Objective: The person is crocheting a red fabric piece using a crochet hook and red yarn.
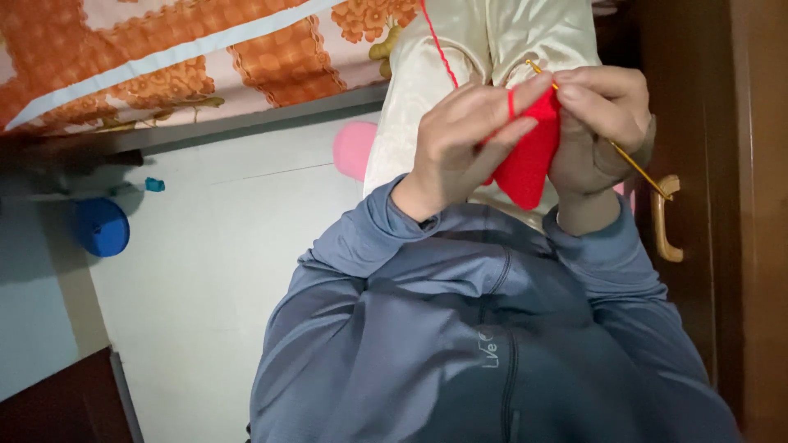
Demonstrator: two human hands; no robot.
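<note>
The left hand was closed around a red crocheted piece, pinching its upper edge, with a strand of red yarn looped over a finger and running up and away to the top of the view. The right hand gripped a thin golden crochet hook; its long axis ran slantwise, the hooked tip pointing up-left into the top of the red piece and the handle end pointing down-right past the wrist. The red piece hung between both hands, tapering downward, in front of a cream satin cloth. Beside it lay a pink object, a patterned orange bedcover and a wooden door with a handle. A blue round object lay well apart on the floor.
</note>
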